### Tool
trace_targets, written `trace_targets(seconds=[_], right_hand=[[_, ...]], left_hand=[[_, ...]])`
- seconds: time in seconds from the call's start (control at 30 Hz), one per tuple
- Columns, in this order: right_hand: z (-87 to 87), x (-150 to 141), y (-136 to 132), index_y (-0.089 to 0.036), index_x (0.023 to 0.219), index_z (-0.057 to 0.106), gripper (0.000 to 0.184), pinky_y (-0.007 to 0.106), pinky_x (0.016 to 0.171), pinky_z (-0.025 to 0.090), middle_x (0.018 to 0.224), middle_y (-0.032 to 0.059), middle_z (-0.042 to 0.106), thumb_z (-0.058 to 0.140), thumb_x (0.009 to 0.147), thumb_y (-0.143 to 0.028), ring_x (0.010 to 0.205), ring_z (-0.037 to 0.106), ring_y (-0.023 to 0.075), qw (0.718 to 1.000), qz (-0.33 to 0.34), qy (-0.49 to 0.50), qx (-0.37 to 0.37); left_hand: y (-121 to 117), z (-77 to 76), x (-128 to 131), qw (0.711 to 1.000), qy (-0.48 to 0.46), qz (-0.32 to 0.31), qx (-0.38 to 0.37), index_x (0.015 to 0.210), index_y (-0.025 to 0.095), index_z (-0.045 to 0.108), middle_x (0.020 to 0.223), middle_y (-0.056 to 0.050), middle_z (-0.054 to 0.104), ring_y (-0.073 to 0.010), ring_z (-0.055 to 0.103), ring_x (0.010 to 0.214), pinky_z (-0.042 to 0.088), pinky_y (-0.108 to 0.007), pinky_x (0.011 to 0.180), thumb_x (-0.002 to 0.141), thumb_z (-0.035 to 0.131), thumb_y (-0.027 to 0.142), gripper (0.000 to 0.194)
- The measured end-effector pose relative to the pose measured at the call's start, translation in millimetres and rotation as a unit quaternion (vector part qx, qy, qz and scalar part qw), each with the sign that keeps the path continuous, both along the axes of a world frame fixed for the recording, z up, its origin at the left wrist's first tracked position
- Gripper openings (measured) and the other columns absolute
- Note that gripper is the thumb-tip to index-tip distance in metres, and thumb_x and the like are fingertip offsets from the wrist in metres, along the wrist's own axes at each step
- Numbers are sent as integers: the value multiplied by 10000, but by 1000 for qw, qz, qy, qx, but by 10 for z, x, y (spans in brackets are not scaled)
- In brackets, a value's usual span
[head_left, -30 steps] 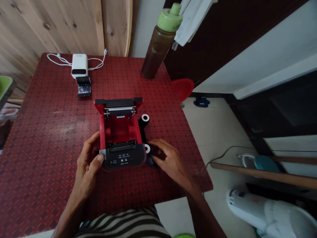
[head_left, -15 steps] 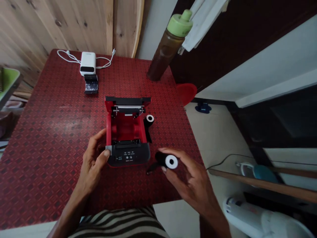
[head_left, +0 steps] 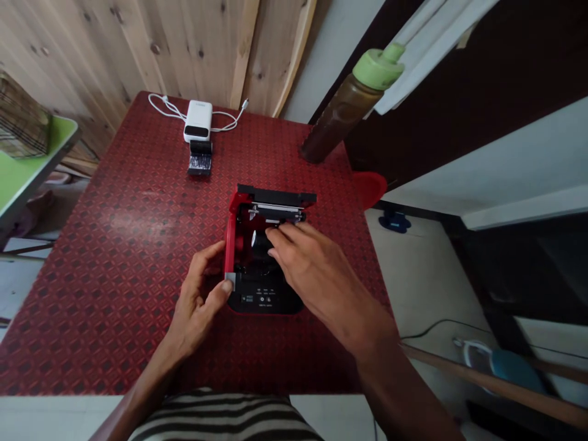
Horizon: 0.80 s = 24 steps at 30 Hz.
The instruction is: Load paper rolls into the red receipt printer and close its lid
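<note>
I have the left hand (head_left: 199,300) closed on the printer (head_left: 266,297) at its front left corner, thumb on the grey patch there, the other fingers along the side wall. My right hand (head_left: 316,269) reaches over the printer from the right, fingertips curled on a black roll (head_left: 260,243) inside its bay. I read that as a grasp, though the hand covers most of the roll and I cannot tell how firmly it is held. The roll's pale end faces the printer's left wall. Behind it, the printer's lid (head_left: 278,197) stands up and open, and in front the dark panel with its small buttons is in plain view.

The printer sits on a red patterned table (head_left: 138,294). Beyond it to the left lies a white power bank (head_left: 199,116), a white cable (head_left: 227,125) looping out on both sides, and just in front of that a small black strip (head_left: 200,160) with a crinkled, shiny face. Beyond the printer to the right stands a brown bottle (head_left: 342,110) with a green cap. Farther right of the printer, past the table's edge, I see a red stool (head_left: 371,188) and dark slippers (head_left: 394,222) on the floor.
</note>
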State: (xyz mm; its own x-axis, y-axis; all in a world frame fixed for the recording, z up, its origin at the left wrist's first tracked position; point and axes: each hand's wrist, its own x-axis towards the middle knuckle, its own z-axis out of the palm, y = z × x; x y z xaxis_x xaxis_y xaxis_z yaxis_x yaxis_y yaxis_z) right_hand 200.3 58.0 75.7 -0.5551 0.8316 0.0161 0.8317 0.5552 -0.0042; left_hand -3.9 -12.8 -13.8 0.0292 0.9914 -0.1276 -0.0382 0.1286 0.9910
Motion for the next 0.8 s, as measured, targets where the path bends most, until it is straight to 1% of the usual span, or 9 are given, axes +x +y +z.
trace_targets(seconds=[0.07, 0.17, 0.3, 0.47, 0.5, 0.57, 0.67, 0.73, 0.8], right_hand=[[-1, -29, -39, -176, 1146, 784, 239, 430, 884, 642, 1105, 114, 850, 699, 1030, 14, 1011, 782, 301, 1000, -8, -3, 2], [-50, -92, -46, -175, 1134, 793, 199, 440, 896, 624, 1068, 110, 863, 723, 1035, -17, 1017, 795, 308, 1000, -20, -4, -6], [-124, -181, 80, -163, 1109, 809, 176, 420, 902, 594, 1006, 124, 873, 701, 1053, -36, 1053, 811, 309, 999, -29, -10, -33], [-216, -227, 250, -176, 1063, 824, 207, 398, 851, 582, 1007, 131, 888, 664, 1064, -45, 1001, 831, 294, 995, -37, -16, -90], [-238, -223, 262, -175, 1053, 825, 212, 406, 870, 593, 1011, 134, 889, 657, 1065, -47, 999, 835, 296, 995, -37, -14, -96], [-266, -192, 252, -167, 1064, 823, 236, 433, 957, 621, 1044, 139, 887, 635, 1053, -25, 1033, 842, 302, 995, -32, 5, -95], [-218, -79, 167, -183, 1180, 815, 321, 472, 1091, 641, 1183, 121, 884, 595, 1050, 12, 1170, 833, 297, 993, -17, 83, -81], [-132, 32, 92, -216, 1221, 815, 354, 465, 1119, 660, 1283, 91, 876, 594, 1064, 11, 1229, 823, 270, 986, 4, 143, -90], [-47, 144, 34, -238, 1216, 832, 365, 441, 1120, 679, 1309, 63, 878, 617, 1062, 13, 1238, 822, 243, 976, 39, 184, -113]], left_hand=[[-8, -6, 1, 1000, -4, 1, 1, 1616, 294, 619, 1598, -132, 659, -366, 654, 1419, 497, -588, 1224, 1064, 707, 605, 640], [-17, -20, -5, 1000, -2, 0, 7, 1628, 302, 617, 1616, -131, 645, -371, 626, 1452, 461, -608, 1258, 1074, 702, 600, 635], [-16, -25, -15, 1000, 0, -5, -2, 1645, 300, 609, 1614, -138, 650, -377, 643, 1433, 474, -617, 1248, 1075, 698, 610, 655], [-13, -6, -18, 1000, 3, -4, -13, 1634, 317, 624, 1576, -132, 678, -371, 670, 1386, 521, -609, 1208, 1060, 706, 629, 658], [-15, -3, -18, 1000, 4, -4, -13, 1635, 321, 625, 1577, -130, 679, -372, 667, 1393, 521, -610, 1211, 1061, 704, 626, 654], [-21, -3, -21, 1000, 6, -2, -10, 1634, 323, 628, 1590, -129, 675, -377, 657, 1415, 508, -617, 1230, 1063, 705, 620, 649], [-28, -13, -25, 1000, 0, -3, -14, 1647, 324, 614, 1618, -129, 663, -382, 651, 1437, 493, -627, 1250, 1071, 706, 608, 649], [-30, -24, -27, 1000, -6, -6, -20, 1660, 322, 603, 1628, -131, 659, -389, 646, 1456, 499, -628, 1246, 1077, 705, 603, 655], [-32, -36, -27, 1000, -5, -7, -22, 1661, 318, 601, 1632, -134, 657, -400, 635, 1477, 510, -624, 1234, 1078, 706, 604, 658]])
